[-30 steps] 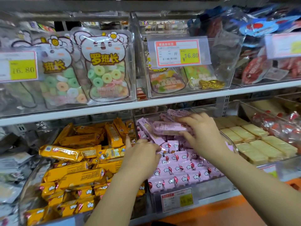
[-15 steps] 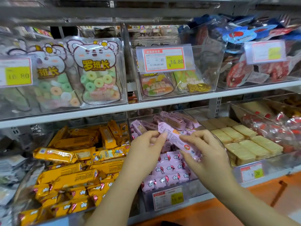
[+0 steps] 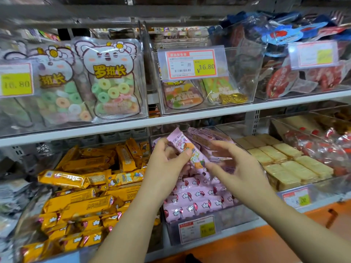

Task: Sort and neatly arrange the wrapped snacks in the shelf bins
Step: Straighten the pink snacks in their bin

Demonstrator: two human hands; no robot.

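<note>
My left hand [image 3: 167,166] grips a pink wrapped snack bar [image 3: 187,149], thumb across its front, and holds it tilted above the clear middle bin [image 3: 191,234] of the lower shelf. That bin holds rows of pink bars [image 3: 197,198] in front and loose ones piled at the back. My right hand [image 3: 239,168] hovers just right of the held bar with fingers spread and relaxed, its fingertips close to the bar's lower end, holding nothing.
A bin of orange bars [image 3: 79,186] lies jumbled to the left. Pale yellow bars [image 3: 292,164] fill the bin to the right, with red-wrapped packs [image 3: 322,147] beyond. The upper shelf [image 3: 190,118] carries bins of ring-candy bags [image 3: 112,88] with price tags [image 3: 191,63].
The pink bar passed from my right hand into my left. My right hand let go and opened beside it. The view shifted left and slightly down.
</note>
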